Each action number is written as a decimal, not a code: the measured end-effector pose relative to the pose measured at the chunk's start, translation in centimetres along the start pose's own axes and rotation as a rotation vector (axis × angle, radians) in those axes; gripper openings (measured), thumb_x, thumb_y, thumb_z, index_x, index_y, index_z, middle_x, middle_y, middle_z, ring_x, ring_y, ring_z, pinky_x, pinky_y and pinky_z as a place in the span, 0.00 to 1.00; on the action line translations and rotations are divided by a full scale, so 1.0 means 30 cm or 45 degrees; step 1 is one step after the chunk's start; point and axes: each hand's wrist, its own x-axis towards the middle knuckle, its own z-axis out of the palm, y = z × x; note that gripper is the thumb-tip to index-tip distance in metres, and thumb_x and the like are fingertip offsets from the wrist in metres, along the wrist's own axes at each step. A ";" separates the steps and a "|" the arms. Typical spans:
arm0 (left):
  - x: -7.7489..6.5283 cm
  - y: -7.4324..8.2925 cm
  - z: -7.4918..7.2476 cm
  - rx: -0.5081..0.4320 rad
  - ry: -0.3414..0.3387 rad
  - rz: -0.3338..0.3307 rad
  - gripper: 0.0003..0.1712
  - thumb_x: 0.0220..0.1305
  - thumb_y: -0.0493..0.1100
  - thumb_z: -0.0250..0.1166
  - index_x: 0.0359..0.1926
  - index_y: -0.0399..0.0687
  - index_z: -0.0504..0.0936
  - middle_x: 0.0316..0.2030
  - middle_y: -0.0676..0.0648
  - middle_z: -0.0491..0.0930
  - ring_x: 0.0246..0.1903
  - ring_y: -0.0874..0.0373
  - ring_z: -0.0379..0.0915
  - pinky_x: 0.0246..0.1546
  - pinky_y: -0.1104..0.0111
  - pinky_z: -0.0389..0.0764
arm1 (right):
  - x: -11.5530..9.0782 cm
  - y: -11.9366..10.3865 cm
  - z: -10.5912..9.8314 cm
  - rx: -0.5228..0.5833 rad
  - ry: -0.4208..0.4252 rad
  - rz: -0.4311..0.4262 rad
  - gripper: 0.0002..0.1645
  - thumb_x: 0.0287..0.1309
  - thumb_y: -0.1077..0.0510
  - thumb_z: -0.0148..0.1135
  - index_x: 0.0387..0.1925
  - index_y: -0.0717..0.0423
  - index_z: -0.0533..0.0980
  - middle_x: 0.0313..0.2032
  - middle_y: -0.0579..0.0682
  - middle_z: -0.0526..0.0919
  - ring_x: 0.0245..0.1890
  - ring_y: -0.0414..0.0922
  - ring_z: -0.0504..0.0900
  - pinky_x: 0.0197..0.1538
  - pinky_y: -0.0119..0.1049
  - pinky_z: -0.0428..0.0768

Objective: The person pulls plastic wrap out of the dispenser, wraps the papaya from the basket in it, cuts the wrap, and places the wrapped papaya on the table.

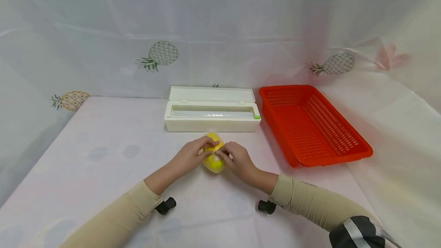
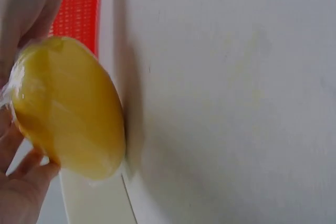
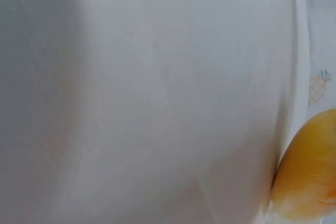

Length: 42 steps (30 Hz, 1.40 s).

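A smooth, oval yellow fruit (image 1: 214,165), possibly a mango, sits on the table in front of me, wrapped in clear cling film (image 2: 19,83). My left hand (image 1: 193,151) grips it from the left, index finger across its far part and thumb near the middle. From the right, my right hand (image 1: 242,162) pinches film over the top of the fruit between thumb and fingers. Gathered plastic shows at the fruit's upper side in the left wrist view. Only part of the fruit (image 3: 307,171) enters the right wrist view, at the lower right corner.
Just behind the fruit stands a white film dispenser box (image 1: 212,126), its lid (image 1: 211,94) raised and a film roll (image 1: 211,113) inside. To the right is a red perforated plastic basket (image 1: 275,135). A pineapple-print sheet (image 1: 224,64) hangs behind the table.
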 end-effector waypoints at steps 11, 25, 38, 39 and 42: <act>-0.009 -0.016 0.010 -0.058 0.021 -0.045 0.30 0.51 0.45 0.77 0.52 0.50 0.72 0.53 0.52 0.81 0.57 0.51 0.74 0.58 0.55 0.73 | 0.020 -0.019 0.003 0.372 -0.064 0.559 0.13 0.52 0.61 0.73 0.27 0.57 0.74 0.18 0.43 0.73 0.19 0.38 0.70 0.21 0.26 0.70; 0.005 -0.053 0.010 -0.292 -0.044 -0.115 0.20 0.58 0.40 0.72 0.51 0.54 0.77 0.54 0.56 0.80 0.60 0.52 0.72 0.65 0.49 0.63 | 0.079 0.070 -0.032 0.639 -0.452 1.160 0.17 0.52 0.52 0.74 0.25 0.58 0.75 0.16 0.48 0.74 0.20 0.43 0.72 0.26 0.31 0.70; 0.015 -0.040 0.017 -0.353 -0.154 -0.001 0.07 0.66 0.34 0.62 0.36 0.51 0.79 0.59 0.49 0.77 0.71 0.50 0.54 0.69 0.49 0.53 | 0.027 0.119 -0.052 0.930 -0.483 0.830 0.05 0.60 0.67 0.64 0.37 0.64 0.77 0.24 0.52 0.77 0.29 0.62 0.74 0.33 0.36 0.77; 0.015 -0.040 0.016 -0.349 -0.156 -0.003 0.07 0.66 0.34 0.62 0.35 0.52 0.79 0.59 0.50 0.76 0.71 0.50 0.53 0.69 0.49 0.52 | 0.024 0.121 -0.053 0.930 -0.492 0.799 0.05 0.60 0.67 0.63 0.38 0.65 0.78 0.25 0.51 0.77 0.30 0.62 0.74 0.34 0.36 0.77; 0.015 -0.042 0.013 -0.321 -0.159 0.014 0.08 0.66 0.32 0.62 0.34 0.51 0.82 0.61 0.48 0.75 0.71 0.48 0.53 0.69 0.48 0.53 | 0.020 0.124 -0.058 0.911 -0.526 0.714 0.06 0.62 0.68 0.60 0.40 0.66 0.79 0.28 0.50 0.78 0.31 0.58 0.76 0.37 0.34 0.77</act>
